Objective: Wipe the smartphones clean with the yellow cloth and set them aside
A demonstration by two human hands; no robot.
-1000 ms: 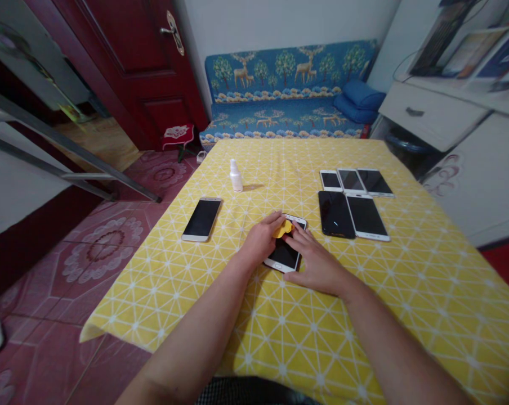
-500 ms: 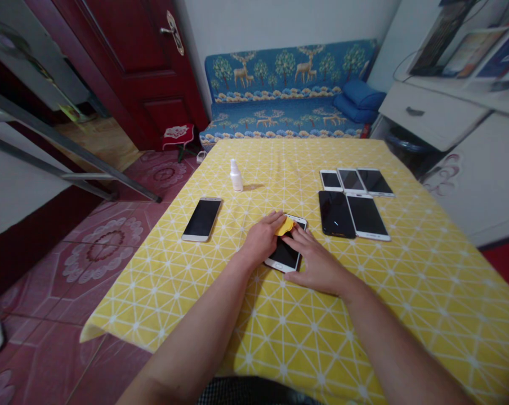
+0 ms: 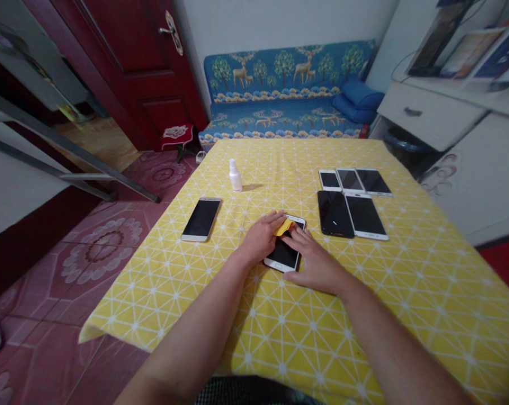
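Note:
A white-framed smartphone (image 3: pixel 285 256) lies face up on the table in front of me, its dark screen partly covered by my hands. Bunched on the upper part of the screen is a small yellow cloth (image 3: pixel 283 227). My left hand (image 3: pixel 260 239) grips this cloth from the left, its fingers bent over the phone's upper left side. From the right, my right hand (image 3: pixel 313 256) holds the phone, thumb at the lower right corner and fingertips over the screen, touching the cloth's edge.
A white spray bottle (image 3: pixel 235 177) stands beyond my hands. Another smartphone (image 3: pixel 201 219) lies to the left. On the right, several phones are laid in two rows, a black one (image 3: pixel 335 214) among them. A yellow patterned tablecloth (image 3: pixel 300 343) covers the table; a blue sofa (image 3: pixel 275 112) stands behind.
Both hands stay over the phone with the cloth, which has shifted very slightly on the screen. The whole view has moved a little.

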